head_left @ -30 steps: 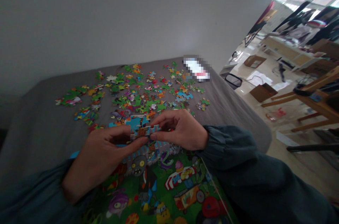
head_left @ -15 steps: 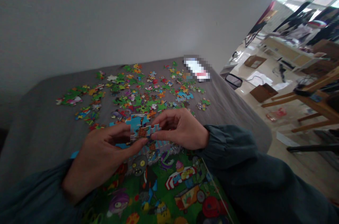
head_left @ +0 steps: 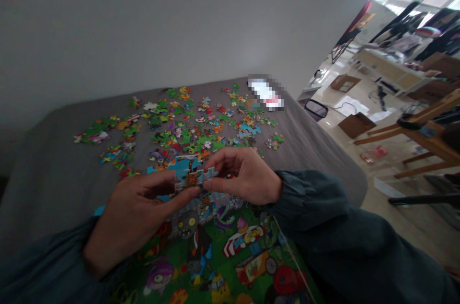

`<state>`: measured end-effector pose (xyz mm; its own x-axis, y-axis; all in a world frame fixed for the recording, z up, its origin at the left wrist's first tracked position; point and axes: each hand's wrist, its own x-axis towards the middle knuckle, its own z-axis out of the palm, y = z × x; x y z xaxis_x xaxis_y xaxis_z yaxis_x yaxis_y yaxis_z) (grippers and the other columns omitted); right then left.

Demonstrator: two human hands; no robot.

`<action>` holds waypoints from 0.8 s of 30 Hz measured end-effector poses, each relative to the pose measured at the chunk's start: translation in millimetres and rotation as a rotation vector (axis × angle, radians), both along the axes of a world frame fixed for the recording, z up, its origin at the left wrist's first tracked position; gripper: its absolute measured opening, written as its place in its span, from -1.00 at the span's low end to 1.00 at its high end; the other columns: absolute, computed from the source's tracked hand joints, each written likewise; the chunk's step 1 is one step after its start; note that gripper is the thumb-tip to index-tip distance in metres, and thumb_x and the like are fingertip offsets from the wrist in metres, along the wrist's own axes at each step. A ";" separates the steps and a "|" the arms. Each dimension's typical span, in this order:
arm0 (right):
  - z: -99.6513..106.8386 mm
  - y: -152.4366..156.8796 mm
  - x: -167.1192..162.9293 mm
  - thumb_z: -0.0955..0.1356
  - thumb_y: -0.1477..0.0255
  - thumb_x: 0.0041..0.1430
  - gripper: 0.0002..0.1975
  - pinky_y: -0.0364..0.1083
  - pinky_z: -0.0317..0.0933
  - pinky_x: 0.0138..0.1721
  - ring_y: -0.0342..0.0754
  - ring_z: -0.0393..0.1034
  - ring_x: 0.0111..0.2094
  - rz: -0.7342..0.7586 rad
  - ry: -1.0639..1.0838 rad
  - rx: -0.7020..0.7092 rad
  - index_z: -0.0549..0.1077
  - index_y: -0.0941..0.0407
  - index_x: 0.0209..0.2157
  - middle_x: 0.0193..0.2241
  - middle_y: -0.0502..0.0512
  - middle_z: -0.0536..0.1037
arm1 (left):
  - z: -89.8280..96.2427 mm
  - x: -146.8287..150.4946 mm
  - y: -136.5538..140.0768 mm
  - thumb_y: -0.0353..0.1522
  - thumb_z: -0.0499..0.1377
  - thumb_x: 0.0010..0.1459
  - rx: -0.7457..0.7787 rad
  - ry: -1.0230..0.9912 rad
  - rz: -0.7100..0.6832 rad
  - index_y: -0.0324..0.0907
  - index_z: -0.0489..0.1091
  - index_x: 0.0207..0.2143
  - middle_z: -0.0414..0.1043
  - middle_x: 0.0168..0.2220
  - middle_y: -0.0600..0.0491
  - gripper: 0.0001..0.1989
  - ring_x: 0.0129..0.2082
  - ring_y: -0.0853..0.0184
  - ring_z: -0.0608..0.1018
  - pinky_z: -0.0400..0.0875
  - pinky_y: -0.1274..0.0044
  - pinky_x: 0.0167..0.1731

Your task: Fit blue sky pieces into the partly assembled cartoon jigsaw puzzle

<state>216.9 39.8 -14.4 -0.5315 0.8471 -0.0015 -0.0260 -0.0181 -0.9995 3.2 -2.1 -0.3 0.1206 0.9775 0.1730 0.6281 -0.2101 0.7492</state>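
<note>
Between my two hands, raised above a colourful cartoon picture board (head_left: pixel 212 256), is a small joined section of jigsaw puzzle pieces (head_left: pixel 187 167), blue at the top with a brown basket-like patch. My left hand (head_left: pixel 143 208) grips its left and lower edge, thumb on the front. At the section's right side, my right hand (head_left: pixel 242 174) pinches a pale blue jigsaw piece (head_left: pixel 209 173) between thumb and fingers. That piece touches the section; whether the two are locked together I cannot tell. Loose jigsaw pieces (head_left: pixel 183 137) lie scattered just beyond my hands.
A grey cloth (head_left: pixel 46 150) covers the surface, which meets a plain wall (head_left: pixel 179 21) at the back. A lit phone (head_left: pixel 266 93), blurred out, lies at the far right. Past the right edge are a wooden chair (head_left: pixel 424 122) and cardboard boxes (head_left: pixel 356 125) on the floor.
Hardly anything differs. Both hands keep their hold on the puzzle pieces, and the whole view has shifted very slightly.
</note>
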 end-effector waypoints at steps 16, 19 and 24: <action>-4.1 -4.2 -2.1 0.55 0.40 0.03 -0.79 -0.16 0.28 -0.38 -0.20 0.37 -0.44 -0.029 -0.013 0.117 0.53 0.16 -0.32 -0.45 -0.03 0.50 | 0.1 3.9 -3.4 -0.16 0.34 0.03 -0.058 -0.115 -0.006 -0.07 0.33 -0.68 0.19 -0.72 0.24 -0.64 -0.74 0.46 0.21 0.01 0.59 -0.76; -5.8 -3.5 -2.8 0.57 0.37 0.02 -0.76 -0.17 0.26 -0.40 -0.21 0.35 -0.45 -0.014 -0.001 0.083 0.53 0.16 -0.33 -0.46 -0.04 0.49 | 2.2 3.8 -3.7 -0.12 0.35 0.01 -0.097 -0.128 0.002 -0.09 0.33 -0.68 0.19 -0.73 0.24 -0.62 -0.75 0.48 0.20 -0.02 0.59 -0.77; -12.7 0.5 -4.6 0.61 0.29 -0.03 -0.63 -0.15 0.35 -0.35 -0.19 0.43 -0.43 0.064 0.135 -0.077 0.54 0.14 -0.23 -0.43 -0.05 0.54 | 8.0 3.5 -1.5 -0.11 0.37 -0.04 -0.094 -0.114 0.019 -0.11 0.31 -0.74 0.17 -0.76 0.24 -0.57 -0.76 0.49 0.18 0.01 0.61 -0.76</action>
<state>212.3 40.3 -27.2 -0.5843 0.8115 0.0100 -0.1566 -0.1007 -0.9825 6.7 -3.6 7.7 0.0866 0.9919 0.0926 0.5408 -0.1249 0.8318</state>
